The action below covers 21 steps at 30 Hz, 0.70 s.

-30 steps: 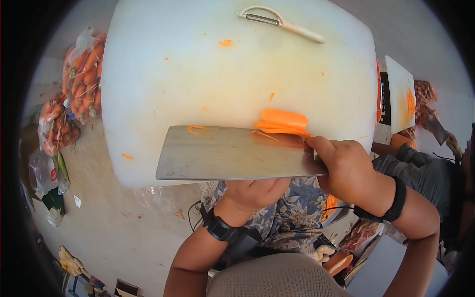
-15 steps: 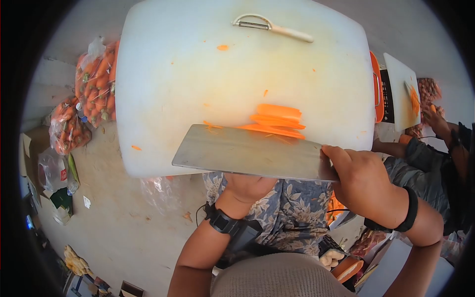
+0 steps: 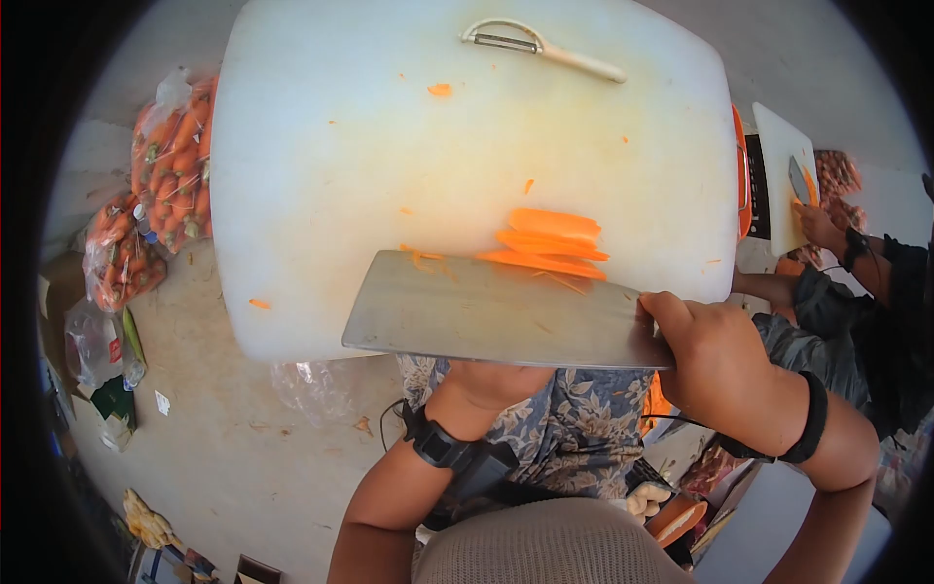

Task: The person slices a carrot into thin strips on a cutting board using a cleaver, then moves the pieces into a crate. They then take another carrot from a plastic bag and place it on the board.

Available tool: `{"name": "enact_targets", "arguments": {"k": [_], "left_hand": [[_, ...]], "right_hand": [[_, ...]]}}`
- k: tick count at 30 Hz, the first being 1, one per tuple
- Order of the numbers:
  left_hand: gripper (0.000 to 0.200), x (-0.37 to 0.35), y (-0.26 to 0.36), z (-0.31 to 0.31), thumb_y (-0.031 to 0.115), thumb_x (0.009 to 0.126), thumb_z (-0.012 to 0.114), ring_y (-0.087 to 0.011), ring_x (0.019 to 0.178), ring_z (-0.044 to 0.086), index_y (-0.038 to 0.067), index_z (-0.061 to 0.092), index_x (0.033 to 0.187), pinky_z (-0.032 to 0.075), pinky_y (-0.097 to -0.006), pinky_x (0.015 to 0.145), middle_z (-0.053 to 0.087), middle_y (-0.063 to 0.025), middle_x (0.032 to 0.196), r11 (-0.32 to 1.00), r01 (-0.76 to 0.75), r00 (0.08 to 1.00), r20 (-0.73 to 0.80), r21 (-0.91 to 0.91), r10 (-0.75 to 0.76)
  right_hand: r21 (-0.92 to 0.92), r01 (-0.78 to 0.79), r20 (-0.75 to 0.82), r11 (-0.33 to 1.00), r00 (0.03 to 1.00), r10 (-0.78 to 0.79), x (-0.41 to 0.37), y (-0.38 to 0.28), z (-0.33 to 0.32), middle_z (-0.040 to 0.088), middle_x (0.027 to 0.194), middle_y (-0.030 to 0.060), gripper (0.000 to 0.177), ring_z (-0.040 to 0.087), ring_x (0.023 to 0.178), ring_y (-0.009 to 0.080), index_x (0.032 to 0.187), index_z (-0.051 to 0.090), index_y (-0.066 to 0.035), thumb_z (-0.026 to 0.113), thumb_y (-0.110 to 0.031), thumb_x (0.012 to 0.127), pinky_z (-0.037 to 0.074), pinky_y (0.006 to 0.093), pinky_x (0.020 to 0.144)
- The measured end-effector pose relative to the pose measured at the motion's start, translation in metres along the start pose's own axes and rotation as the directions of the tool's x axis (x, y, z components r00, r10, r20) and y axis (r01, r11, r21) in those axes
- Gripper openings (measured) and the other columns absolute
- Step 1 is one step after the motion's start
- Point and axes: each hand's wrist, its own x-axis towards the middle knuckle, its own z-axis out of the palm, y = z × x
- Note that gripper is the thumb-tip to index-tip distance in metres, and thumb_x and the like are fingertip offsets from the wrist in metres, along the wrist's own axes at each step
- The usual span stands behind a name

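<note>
My right hand point(image 3: 725, 360) is closed around the handle end of a broad cleaver point(image 3: 486, 311), its thumb or finger pressed on the blade. The wide blade lies tilted over the near edge of the white cutting board point(image 3: 321, 175). Carrot slices point(image 3: 555, 229) sit stacked against the blade's far side, and a few thin shreds cling near it. My left hand point(image 3: 496, 382) is under the near edge of the cleaver; the blade hides its fingers, so its grip does not show. A white peeler point(image 3: 545, 51) lies at the far side of the board.
Bags of carrots point(image 3: 175, 165) stand on the floor to the left, beside a clear plastic bag point(image 3: 92, 341). To the right another person's hand point(image 3: 822, 226) works with carrot and a knife point(image 3: 800, 181) at a second board point(image 3: 778, 136). An orange container point(image 3: 743, 175) shows behind my board's right edge.
The view has shifted slightly. My hands and the cleaver stay nearly the same over the board. At right, the other person's hand has moved up onto the second board.
</note>
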Motion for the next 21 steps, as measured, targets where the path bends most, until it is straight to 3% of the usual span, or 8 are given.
{"name": "enact_targets", "arguments": {"k": [5,7,10,11,13,18,20,21], "left_hand": [[0.017,0.001,0.001,-0.001,0.016,0.077,0.068,-0.0222,0.104,0.062,0.016,0.075,0.092,0.049,-0.0399,0.093,0.068,-0.0015,0.108,0.998,-0.046,0.999,0.008,0.036,0.046],[0.015,0.003,0.003,0.000,0.015,0.076,0.068,-0.0185,0.104,0.059,0.019,0.074,0.089,0.050,-0.0367,0.092,0.068,0.0032,0.104,0.956,-0.146,0.987,-0.032,0.253,0.159],[0.018,0.008,0.004,0.001,0.005,0.074,0.067,-0.0258,0.103,0.060,0.010,0.074,0.090,0.051,-0.0377,0.090,0.066,-0.0043,0.108,0.946,-0.180,0.978,-0.053,0.271,0.201],[0.018,0.007,0.003,0.001,0.005,0.074,0.067,-0.0258,0.103,0.060,0.010,0.074,0.090,0.051,-0.0377,0.090,0.066,-0.0043,0.108,0.946,-0.176,0.979,-0.054,0.273,0.198],[0.013,0.007,0.001,0.002,0.012,0.073,0.069,-0.0192,0.104,0.058,0.016,0.073,0.084,0.052,-0.0390,0.090,0.067,0.0040,0.101,0.955,-0.155,0.981,-0.075,0.255,0.179],[0.015,0.007,-0.001,0.004,0.009,0.070,0.069,-0.0208,0.098,0.061,0.014,0.073,0.084,0.053,-0.0399,0.087,0.067,0.0019,0.101,0.963,-0.153,0.976,-0.118,0.222,0.182],[0.015,0.009,0.000,0.003,0.009,0.069,0.070,-0.0214,0.096,0.062,0.014,0.073,0.084,0.053,-0.0399,0.086,0.068,0.0008,0.101,0.957,-0.169,0.972,-0.120,0.236,0.201],[0.016,0.010,0.000,0.003,0.010,0.069,0.070,-0.0217,0.093,0.063,0.013,0.073,0.084,0.054,-0.0394,0.085,0.068,-0.0001,0.101,0.954,-0.164,0.972,-0.126,0.253,0.200]], "right_hand": [[0.020,-0.018,0.067,1.000,0.998,0.017,0.015,-0.010,-0.009,0.058,0.061,0.0140,0.019,0.061,0.054,0.0315,0.087,0.050,-0.001,0.061,-0.004,0.071,0.049,0.0416,0.051],[0.050,-0.028,0.077,0.998,0.997,0.024,0.026,-0.008,-0.004,0.059,0.062,0.0147,0.020,0.061,0.055,0.0326,0.088,0.050,-0.001,0.061,-0.004,0.072,0.049,0.0421,0.052],[0.082,0.009,0.016,0.997,1.000,-0.010,0.038,0.000,0.007,0.061,0.064,0.0161,0.021,0.062,0.056,0.0348,0.090,0.051,-0.001,0.062,-0.004,0.072,0.050,0.0428,0.052],[0.093,0.042,-0.049,0.995,0.998,-0.038,0.039,0.002,0.012,0.062,0.065,0.0168,0.022,0.062,0.056,0.0358,0.091,0.051,-0.001,0.063,-0.004,0.072,0.050,0.0430,0.052],[0.132,0.060,-0.068,0.990,0.996,-0.051,0.039,0.004,0.017,0.062,0.065,0.0168,0.022,0.062,0.057,0.0365,0.091,0.051,-0.001,0.063,-0.004,0.072,0.049,0.0432,0.053],[0.154,0.076,-0.121,0.985,0.991,-0.058,0.036,0.002,0.023,0.061,0.064,0.0165,0.022,0.061,0.057,0.0363,0.092,0.052,-0.001,0.062,-0.004,0.073,0.049,0.0432,0.054],[0.088,0.003,-0.022,0.996,1.000,-0.001,0.034,0.001,0.024,0.064,0.075,0.0157,0.051,0.065,0.069,0.0364,0.111,0.053,-0.001,0.069,0.002,0.063,0.051,0.0437,0.060],[0.087,0.011,-0.032,0.996,0.999,-0.008,0.033,0.000,0.023,0.064,0.075,0.0157,0.051,0.065,0.069,0.0364,0.111,0.053,-0.001,0.069,0.002,0.063,0.051,0.0437,0.060]]}}
